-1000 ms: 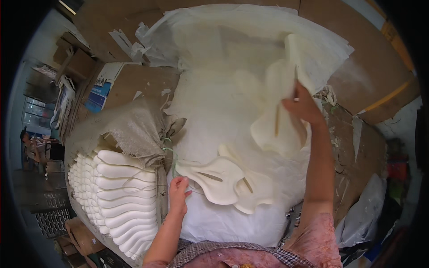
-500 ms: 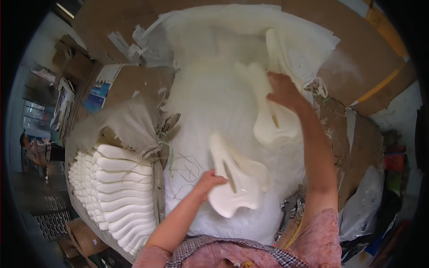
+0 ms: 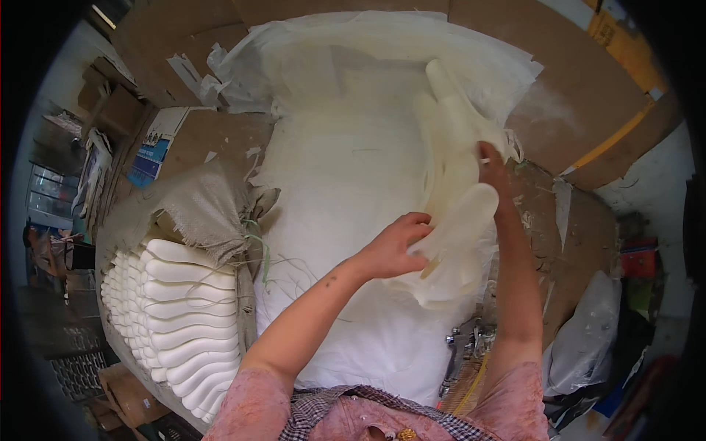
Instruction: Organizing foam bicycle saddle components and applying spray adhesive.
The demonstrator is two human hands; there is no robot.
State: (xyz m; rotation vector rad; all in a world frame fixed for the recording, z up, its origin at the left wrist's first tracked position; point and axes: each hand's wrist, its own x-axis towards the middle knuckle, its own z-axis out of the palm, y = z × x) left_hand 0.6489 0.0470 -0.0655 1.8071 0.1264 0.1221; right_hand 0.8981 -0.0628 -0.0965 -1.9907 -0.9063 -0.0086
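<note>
Two or more cream, saddle-shaped pads are close together at the right of the white-covered work surface. My left hand point(image 3: 401, 246) grips the nearer pad point(image 3: 457, 239) at its left edge, thumb and fingers on either side of it. That pad is smeared by motion, its rounded narrow end pointing up and right. My right hand point(image 3: 494, 169) is closed on the right edge of the farther pad point(image 3: 460, 128), which extends away with its narrow end at the far side. The pads overlap, so their exact number is hidden.
At left, an open woven sack point(image 3: 209, 198) holds many stacked white pads point(image 3: 191, 294). White sheeting point(image 3: 323, 206) covers the surface, with cardboard walls point(image 3: 573, 110) around it. Metal tools point(image 3: 462, 342) lie near my right forearm; a clear plastic bag point(image 3: 585, 338) sits at right.
My left hand has moved right and away from me with its pad, which has turned and now meets the farther pads. My right hand has shifted slightly right and nearer.
</note>
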